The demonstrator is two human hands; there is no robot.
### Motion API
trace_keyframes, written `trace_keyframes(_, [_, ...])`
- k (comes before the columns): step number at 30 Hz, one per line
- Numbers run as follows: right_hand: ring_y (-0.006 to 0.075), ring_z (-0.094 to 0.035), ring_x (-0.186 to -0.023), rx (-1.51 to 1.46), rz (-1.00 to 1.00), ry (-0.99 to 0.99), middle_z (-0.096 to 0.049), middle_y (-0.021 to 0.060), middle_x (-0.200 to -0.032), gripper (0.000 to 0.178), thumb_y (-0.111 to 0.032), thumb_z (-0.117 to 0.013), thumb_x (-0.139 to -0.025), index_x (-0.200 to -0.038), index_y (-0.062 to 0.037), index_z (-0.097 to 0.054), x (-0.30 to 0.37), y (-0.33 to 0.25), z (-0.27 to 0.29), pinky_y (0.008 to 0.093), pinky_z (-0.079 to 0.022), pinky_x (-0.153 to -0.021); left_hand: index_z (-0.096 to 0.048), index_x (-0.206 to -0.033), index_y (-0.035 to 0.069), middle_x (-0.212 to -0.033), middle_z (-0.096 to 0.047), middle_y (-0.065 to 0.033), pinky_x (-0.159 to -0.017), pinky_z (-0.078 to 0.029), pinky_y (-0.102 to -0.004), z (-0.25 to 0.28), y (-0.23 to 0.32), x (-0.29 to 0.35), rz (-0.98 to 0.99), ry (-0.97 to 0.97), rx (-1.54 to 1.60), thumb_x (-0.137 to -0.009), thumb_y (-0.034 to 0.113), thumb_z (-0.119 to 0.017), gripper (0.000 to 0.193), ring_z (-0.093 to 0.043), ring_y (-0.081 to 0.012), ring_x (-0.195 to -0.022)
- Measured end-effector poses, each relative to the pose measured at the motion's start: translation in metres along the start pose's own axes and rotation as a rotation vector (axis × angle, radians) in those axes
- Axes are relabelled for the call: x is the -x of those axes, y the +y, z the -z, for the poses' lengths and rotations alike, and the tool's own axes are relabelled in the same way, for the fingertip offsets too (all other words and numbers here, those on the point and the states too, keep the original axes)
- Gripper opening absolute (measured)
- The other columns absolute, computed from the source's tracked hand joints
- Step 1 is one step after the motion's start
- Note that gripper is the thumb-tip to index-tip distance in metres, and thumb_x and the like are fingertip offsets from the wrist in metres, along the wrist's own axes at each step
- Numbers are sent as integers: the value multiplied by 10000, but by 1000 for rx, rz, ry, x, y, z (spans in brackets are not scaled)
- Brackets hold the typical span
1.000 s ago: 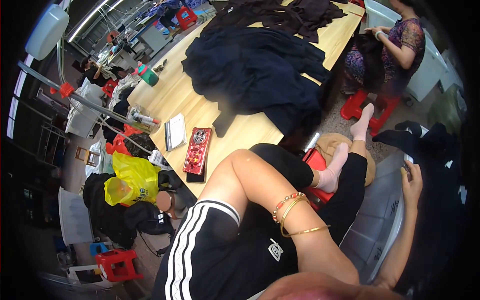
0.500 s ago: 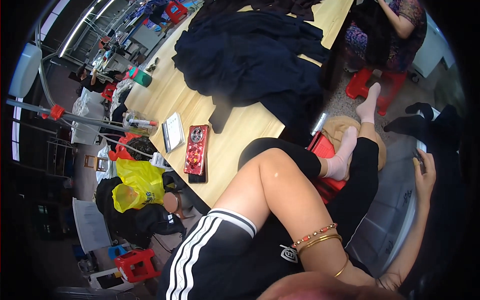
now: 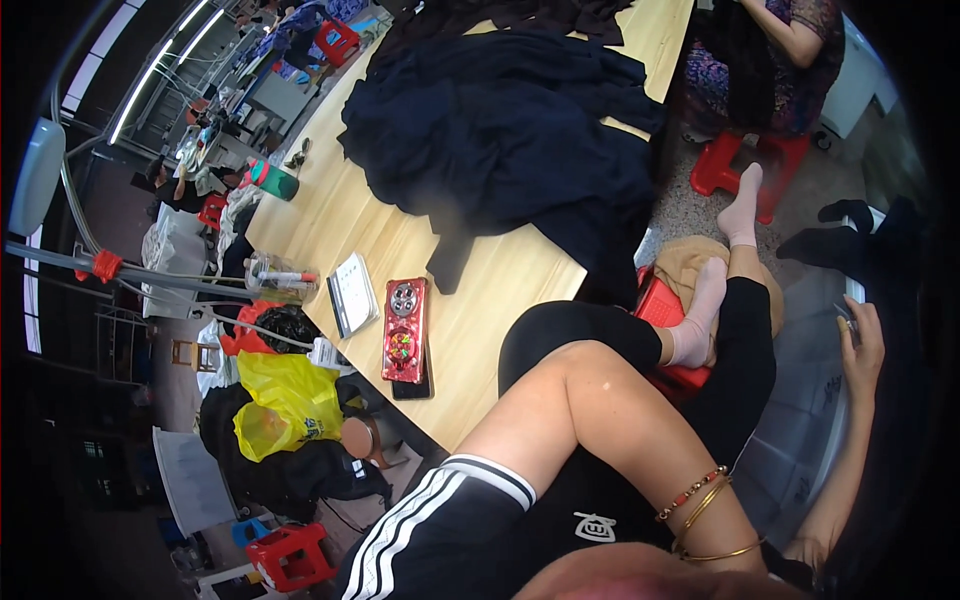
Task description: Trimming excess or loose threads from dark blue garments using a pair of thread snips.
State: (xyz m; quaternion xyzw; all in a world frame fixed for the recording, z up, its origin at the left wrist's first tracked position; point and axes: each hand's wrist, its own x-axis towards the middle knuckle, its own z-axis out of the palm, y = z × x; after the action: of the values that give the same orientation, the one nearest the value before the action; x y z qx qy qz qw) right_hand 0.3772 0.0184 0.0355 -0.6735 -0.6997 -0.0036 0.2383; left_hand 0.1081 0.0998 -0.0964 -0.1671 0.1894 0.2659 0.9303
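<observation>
My right hand (image 3: 864, 345) is raised at the far right, its fingers closed around a small, dark metal tool (image 3: 847, 318) too small to name surely. Below that hand stands a translucent plastic bin (image 3: 790, 400); dark cloth (image 3: 825, 245) hangs over its far rim. My left arm, in a black sleeve with white stripes, is bent across my body. Bracelets (image 3: 698, 490) circle it near the wrist, and the left hand itself is hidden beside my right elbow. On the wooden table (image 3: 500, 270) ahead lie a dark navy garment (image 3: 510, 130) and a red-cased phone (image 3: 404, 335).
A small calendar (image 3: 350, 297), a clear jar (image 3: 275, 277) and a green bottle (image 3: 273, 180) stand along the table's left side. A yellow plastic bag (image 3: 300, 395) sits below it. My socked feet rest by a red stool (image 3: 660, 303). Another person (image 3: 790, 60) sits at the far right.
The view has shifted slightly, so the table things appear lower and a little to the right. My bent left arm sits further right; my right hand still grips the small tool.
</observation>
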Motion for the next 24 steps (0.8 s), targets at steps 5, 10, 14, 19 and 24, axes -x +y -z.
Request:
trace_keyframes(5, [195, -567, -816, 56, 42, 32, -545, 85, -974, 350, 0, -605, -847, -1193, -50, -591, 5, 9, -3, 273, -446, -721, -514, -1328, 169, -1299, -545, -11, -1030, -346, -295, -14, 2, 14, 60, -12, 125, -738, 687, -642, 796, -468, -200, -1190])
trace_keyframes(10, [183, -572, -834, 37, 8, -18, -549, 78, -1013, 392, 27, -598, -845, -1227, -57, -574, 6, 20, -8, 269, -456, -743, -505, -1338, 170, -1311, -535, -7, -1040, -335, -279, -26, 7, 30, 100, -30, 270, -744, 669, -652, 789, -458, -184, -1196])
trace_keyframes(14, [187, -587, -893, 71, 62, -25, -567, 81, -1071, 367, -9, -582, -892, -1252, -87, -575, 9, 31, -5, 262, -463, -775, -499, -1343, 171, -1317, -528, -5, -1047, -328, -268, -32, 9, 40, 115, -37, 366, -747, 658, -658, 786, -453, -175, -1201])
trace_keyframes(19, [168, -578, -879, 37, 29, -2, -551, 75, -1060, 406, 51, -585, -856, -1245, -66, -570, 8, 38, -11, 258, -461, -740, -501, -1342, 170, -1317, -529, -5, -1046, -327, -265, -18, -2, 40, 109, -43, 373, -746, 652, -664, 784, -452, -172, -1201])
trace_keyframes(24, [167, -578, -876, 40, -3, -9, -551, 71, -1056, 401, 43, -590, -859, -1244, -69, -571, 8, 31, -11, 256, -459, -742, -502, -1341, 168, -1316, -529, -4, -1046, -327, -262, -32, 26, 44, 106, -64, 363, -745, 647, -669, 782, -451, -170, -1202])
